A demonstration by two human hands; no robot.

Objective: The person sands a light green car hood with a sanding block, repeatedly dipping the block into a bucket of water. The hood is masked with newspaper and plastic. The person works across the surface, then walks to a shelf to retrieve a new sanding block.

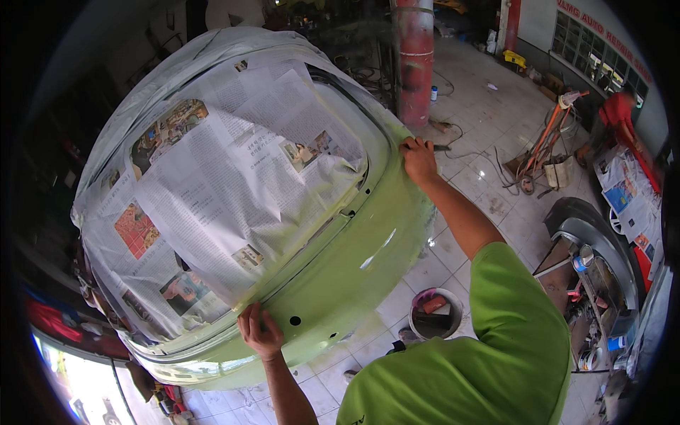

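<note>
A car's rounded body [382, 234] has pale green paint, with overlapping newspaper sheets [198, 177] masking the glass and a tape-lined seam along their edge. My left hand [260, 327] touches that seam at the lower middle, its fingers bent and slightly apart. My right hand [418, 159] is at the far right edge of the green panel, fingers curled onto it; whether anything small is under them is hidden. Both forearms are bare below green sleeves.
A red post [414, 71] rises behind the car. On the tiled floor [489, 177] are a bucket [435, 312], hoses and an orange-handled tool [549, 134]. At right lie a grey bumper [605, 251] and a newspaper-covered part [620, 191], beside another person in red [616, 113].
</note>
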